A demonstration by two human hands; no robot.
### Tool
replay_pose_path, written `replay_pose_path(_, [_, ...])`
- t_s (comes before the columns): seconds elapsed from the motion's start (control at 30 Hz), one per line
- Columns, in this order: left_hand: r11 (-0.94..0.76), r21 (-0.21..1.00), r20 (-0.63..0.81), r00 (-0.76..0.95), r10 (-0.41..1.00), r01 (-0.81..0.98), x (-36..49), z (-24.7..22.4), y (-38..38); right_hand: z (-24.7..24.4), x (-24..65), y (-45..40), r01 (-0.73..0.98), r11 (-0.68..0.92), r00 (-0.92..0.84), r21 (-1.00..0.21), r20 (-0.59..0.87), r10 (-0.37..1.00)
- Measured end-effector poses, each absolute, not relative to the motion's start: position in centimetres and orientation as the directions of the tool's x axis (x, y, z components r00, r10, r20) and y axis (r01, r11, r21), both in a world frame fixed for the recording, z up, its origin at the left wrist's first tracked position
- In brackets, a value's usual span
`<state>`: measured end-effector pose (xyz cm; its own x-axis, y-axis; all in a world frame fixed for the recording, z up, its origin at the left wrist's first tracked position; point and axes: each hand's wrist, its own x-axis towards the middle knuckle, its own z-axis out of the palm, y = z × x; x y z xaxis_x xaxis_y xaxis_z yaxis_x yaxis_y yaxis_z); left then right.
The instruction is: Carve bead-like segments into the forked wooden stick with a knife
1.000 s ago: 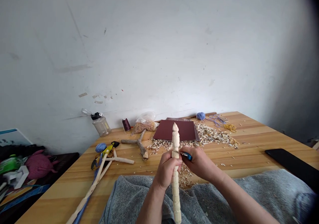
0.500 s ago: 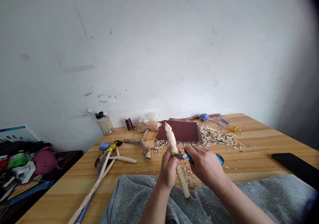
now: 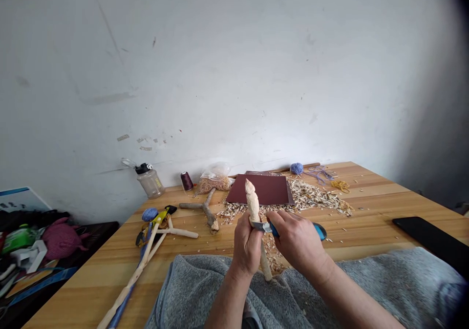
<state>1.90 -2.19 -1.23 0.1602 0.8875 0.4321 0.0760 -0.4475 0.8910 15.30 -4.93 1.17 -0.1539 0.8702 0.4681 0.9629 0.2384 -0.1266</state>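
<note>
A pale, peeled stick (image 3: 252,203) with a pointed, notched top stands nearly upright in my left hand (image 3: 247,245), whose fingers wrap round its middle. My right hand (image 3: 297,238) is closed on the blue handle of a knife (image 3: 269,228). The blade lies against the stick just above my left thumb. The stick's lower end rests at a grey towel (image 3: 198,290). Behind it are a dark red sheet (image 3: 271,189) and a heap of wood shavings (image 3: 317,195).
On the left lie peeled forked sticks (image 3: 137,273) and a blue yarn ball (image 3: 150,215). A rough forked branch (image 3: 208,212), a bottle (image 3: 150,181), a thread spool (image 3: 186,181) and a plastic bag (image 3: 215,176) are farther back. A black phone-like slab (image 3: 432,241) lies right.
The stick is more upright, and its lower end has shifted left and up. Both hands have moved slightly left, still holding stick and knife. The whole view has shifted a little.
</note>
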Motion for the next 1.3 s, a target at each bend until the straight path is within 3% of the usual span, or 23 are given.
replay_pose_path(0.63, [-0.521, 0.816, 0.492, 0.173, 0.853, 0.250, 2.0, -0.4, -2.5, 1.7, 15.1, -5.3, 0.977, 0.193, -0.137, -0.095, 0.420, 0.897])
replay_pose_path(1.03, [-0.472, 0.851, 0.456, 0.121, 0.882, 0.229, 1.7, -0.4, -2.4, 1.9, 14.5, -5.1, 0.980, 0.141, -0.094, -0.137, 0.304, 0.948])
replay_pose_path(1.3, [-0.442, 0.874, 0.429, 0.108, 0.897, 0.202, 1.5, 0.1, -2.7, 1.7, 14.5, -5.0, 0.981, 0.135, -0.072, -0.141, 0.382, 0.922])
